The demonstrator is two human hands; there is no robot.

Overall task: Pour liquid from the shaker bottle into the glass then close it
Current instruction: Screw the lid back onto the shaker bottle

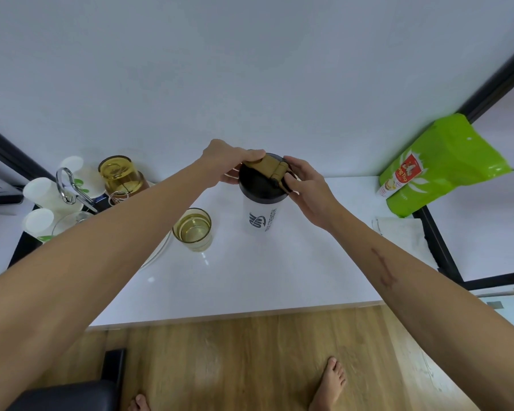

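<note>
Shaker bottle (261, 215) stands upright on the white counter (250, 280), roughly mid-counter; using it as the reference. White body with dark logo print, black lid (257, 182) seated on top, tan flip cap (272, 167) lying across the lid. Liquid level inside the bottle: cannot tell, body is opaque.

Left hand (229, 161) comes in over the far-left edge of the lid, fingers curled and pressed together, thumb on the tan cap. Right hand (306, 185) is on the lid's right side, fingers (293, 182) pinching the hinge end of the cap. Both hands touch the lid assembly; neither wraps the bottle body.

Glass (193, 229) sits just left of the bottle, slightly nearer the camera, apart from it, upright, holding pale yellow liquid. The left forearm passes above and just left of it, not touching.

Further left of the bottle, on a dark tray (21, 247): an amber glass jar (120, 176) upside down, several white paper cups (42, 194), a metal carabiner-style clip (69, 185), another clear glass (72, 223) partly hidden under the left forearm. A clear plate rim (161, 253) shows between the tray and the filled glass.

Well right of the bottle: green pouch (442, 164) leaning against the wall, and a folded white cloth (401, 235) nearer the counter's right edge.

Below the counter edge: wood floor (250, 366), two bare feet, a black chair corner at lower left.
</note>
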